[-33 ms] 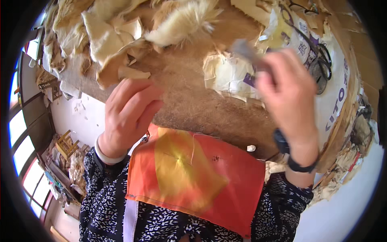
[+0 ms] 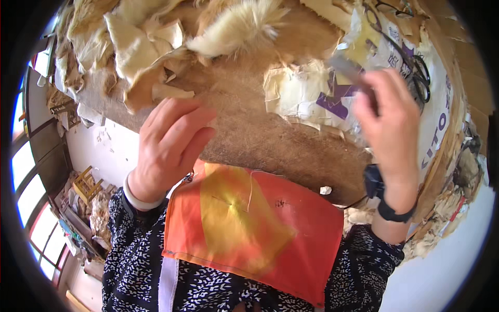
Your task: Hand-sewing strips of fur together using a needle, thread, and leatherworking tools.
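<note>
1 grey tool (image 2: 345, 68) — in right hand (image 2: 392, 114), left hand (image 2: 167, 143) near pelts (image 2: 132, 54)

Black scissors (image 2: 410, 61) lie on a white sheet (image 2: 442, 104) along the right edge of the table (image 2: 260, 130). Glasses (image 2: 396, 10) sit at its far right corner. A little white lump (image 2: 326, 190) is by the near edge. Past the left edge are a yellow chair (image 2: 86, 185), a messy heap (image 2: 99, 221), pale floor (image 2: 78, 140) and bright windows (image 2: 23, 166).
</note>
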The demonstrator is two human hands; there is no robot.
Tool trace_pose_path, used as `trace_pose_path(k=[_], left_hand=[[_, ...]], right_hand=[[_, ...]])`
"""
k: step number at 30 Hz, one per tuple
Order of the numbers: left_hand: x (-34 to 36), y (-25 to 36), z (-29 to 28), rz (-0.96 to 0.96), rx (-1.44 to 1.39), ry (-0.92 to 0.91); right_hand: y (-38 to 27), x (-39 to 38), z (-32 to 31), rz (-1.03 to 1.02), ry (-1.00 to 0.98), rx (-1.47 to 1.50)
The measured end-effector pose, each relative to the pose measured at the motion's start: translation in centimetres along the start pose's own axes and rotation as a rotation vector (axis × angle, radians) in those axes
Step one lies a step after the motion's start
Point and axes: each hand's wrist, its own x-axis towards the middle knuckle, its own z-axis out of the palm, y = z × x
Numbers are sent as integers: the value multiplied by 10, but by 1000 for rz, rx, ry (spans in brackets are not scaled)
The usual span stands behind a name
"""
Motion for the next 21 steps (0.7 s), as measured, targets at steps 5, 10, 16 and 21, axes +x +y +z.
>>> trace_pose_path(k=[5,10,16,21], left_hand=[[13,-2,21,45,-57,-203],[22,-6,30,90,-78,-322],[30,-10,36,101,-130,-350],[31,-12,39,73,-164,-381]], right_hand=[[69,-35,-1,250,-89,-134],[63,-41,13,56,19,-278],[-8,-28,47,-135,-216,167],[-12,-21,65,-283,-148,12]])
